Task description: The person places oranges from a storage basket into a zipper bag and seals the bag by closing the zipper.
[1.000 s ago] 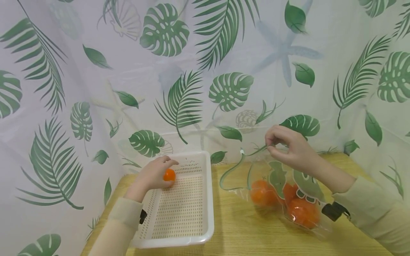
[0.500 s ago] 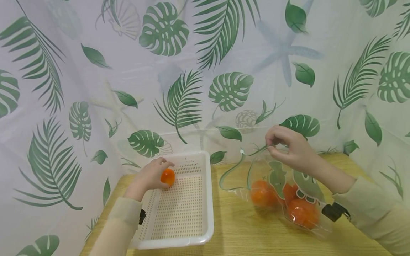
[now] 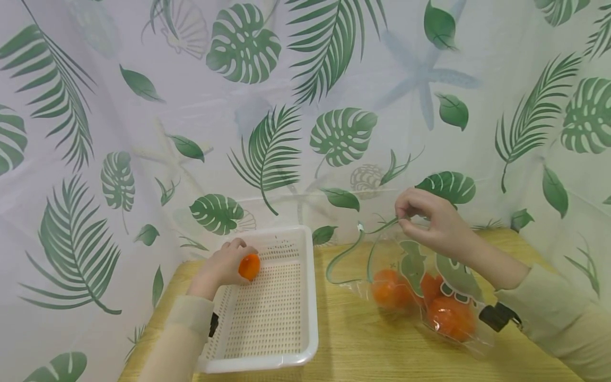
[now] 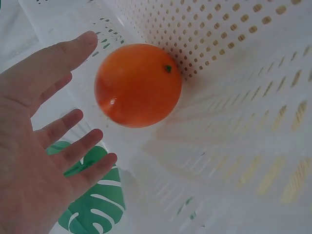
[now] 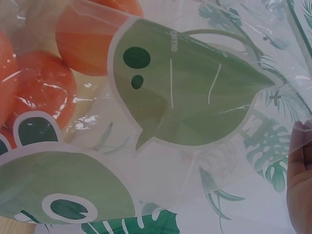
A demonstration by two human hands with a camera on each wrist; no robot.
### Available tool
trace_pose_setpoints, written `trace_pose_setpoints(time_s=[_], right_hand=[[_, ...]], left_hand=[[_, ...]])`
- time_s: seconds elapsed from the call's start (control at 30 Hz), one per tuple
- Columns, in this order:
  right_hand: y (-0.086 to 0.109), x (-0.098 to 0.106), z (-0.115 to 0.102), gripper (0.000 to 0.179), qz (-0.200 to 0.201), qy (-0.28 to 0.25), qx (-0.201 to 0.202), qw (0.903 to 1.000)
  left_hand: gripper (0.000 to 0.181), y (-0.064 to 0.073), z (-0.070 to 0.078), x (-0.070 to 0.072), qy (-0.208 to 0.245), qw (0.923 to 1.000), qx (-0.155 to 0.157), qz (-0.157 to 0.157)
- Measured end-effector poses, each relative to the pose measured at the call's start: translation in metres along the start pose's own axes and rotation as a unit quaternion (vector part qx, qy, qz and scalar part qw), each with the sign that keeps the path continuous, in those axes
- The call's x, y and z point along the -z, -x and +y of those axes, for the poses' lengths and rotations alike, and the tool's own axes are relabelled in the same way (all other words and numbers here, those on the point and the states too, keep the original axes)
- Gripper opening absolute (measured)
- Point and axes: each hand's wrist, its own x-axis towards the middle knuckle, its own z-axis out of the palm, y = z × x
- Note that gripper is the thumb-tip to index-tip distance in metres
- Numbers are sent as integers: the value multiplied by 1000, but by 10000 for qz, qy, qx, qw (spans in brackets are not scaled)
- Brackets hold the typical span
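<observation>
Pinching the bag [image 3: 413, 268], the right hand [image 3: 428, 217] is likely stopping it from slumping, the left hand [image 3: 220, 268] hovering wide-fingered beside the orange [image 4: 138, 87].

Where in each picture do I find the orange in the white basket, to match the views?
Head: left of centre; the orange is toward the far left of the white basket, by the left hand.
Left wrist: upper part, slightly left of centre.
Right wrist: not in it; those oranges are inside the clear bag.
Shared landmark: the leaf-printed backdrop, in all three.
</observation>
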Motion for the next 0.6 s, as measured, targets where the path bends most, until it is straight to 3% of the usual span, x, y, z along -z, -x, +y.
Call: trace_pose_setpoints(time_s=[0.6], right_hand=[[3,-1,1,28,-102,-175,-81,9998]], left_hand=[[63,-7,-5,-17,96,9995,269,-132]])
